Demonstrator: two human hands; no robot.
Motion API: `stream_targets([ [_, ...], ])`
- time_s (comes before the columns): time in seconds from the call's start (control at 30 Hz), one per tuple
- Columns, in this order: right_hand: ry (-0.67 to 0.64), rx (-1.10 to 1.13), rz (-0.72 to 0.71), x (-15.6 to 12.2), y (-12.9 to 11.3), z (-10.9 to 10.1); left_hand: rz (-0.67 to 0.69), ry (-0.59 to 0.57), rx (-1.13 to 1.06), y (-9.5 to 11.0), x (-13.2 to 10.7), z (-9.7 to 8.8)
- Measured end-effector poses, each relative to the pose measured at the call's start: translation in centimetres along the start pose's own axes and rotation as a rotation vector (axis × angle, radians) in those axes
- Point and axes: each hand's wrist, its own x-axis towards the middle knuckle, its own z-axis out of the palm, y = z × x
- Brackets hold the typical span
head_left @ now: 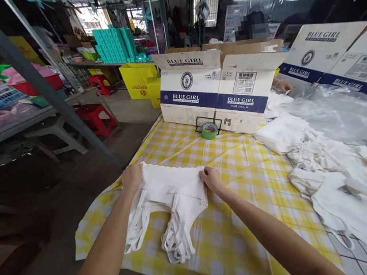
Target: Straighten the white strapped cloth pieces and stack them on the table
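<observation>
A stack of white camisoles [172,183] lies on the yellow checked tablecloth [240,219], its thin straps hanging in loops toward me. At its far left corner, my left hand [132,177] is closed on the edge of the fabric. My right hand [211,178] pinches the opposite far corner between thumb and fingers. Between the two hands the far edge is spread fairly straight. Fingertips under the cloth are partly hidden.
Cut beer cartons [211,89] stand upright at the table's far side, with green tape [209,130] before them. More white garments [335,177] and clear plastic [340,107] lie at right. Behind the cartons is another person's hand [285,86]. A metal post [51,95] slants at left.
</observation>
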Motion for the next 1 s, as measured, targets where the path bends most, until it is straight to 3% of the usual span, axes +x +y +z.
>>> stream_targets([
  [0.17,0.029,-0.060,0.001,-0.5,0.1,-0.2,0.065,0.011,0.106,0.7,-0.7,0.5],
  [0.33,0.059,-0.038,0.005,-1.1,0.4,-0.5,0.127,0.065,0.156,1.6,-1.6,-0.9],
  [0.43,0.079,0.043,-0.015,-1.4,1.9,-0.4,0.169,0.153,0.182,1.9,-2.0,-1.1],
  [0.47,0.076,0.103,-0.028,-1.5,2.8,-0.5,0.207,0.245,0.253,2.1,-1.9,-1.0],
  [0.57,0.119,0.254,-0.100,-1.7,5.9,-1.3,0.342,0.369,0.329,3.8,-1.2,-0.1],
  [0.63,0.199,0.341,-0.122,-2.0,8.1,-2.7,0.437,0.356,0.288,6.6,-0.9,0.6],
  [0.7,0.287,0.403,-0.114,-2.2,10.3,-4.9,0.535,0.300,0.203,10.9,-1.2,1.3],
  [0.83,0.481,0.396,-0.085,-2.3,14.2,-10.7,0.629,0.138,0.023,22.4,-4.3,4.1],
  [1.0,0.606,0.321,-0.094,-2.9,17.3,-16.1,0.762,0.009,-0.351,35.9,-10.8,9.8],
])
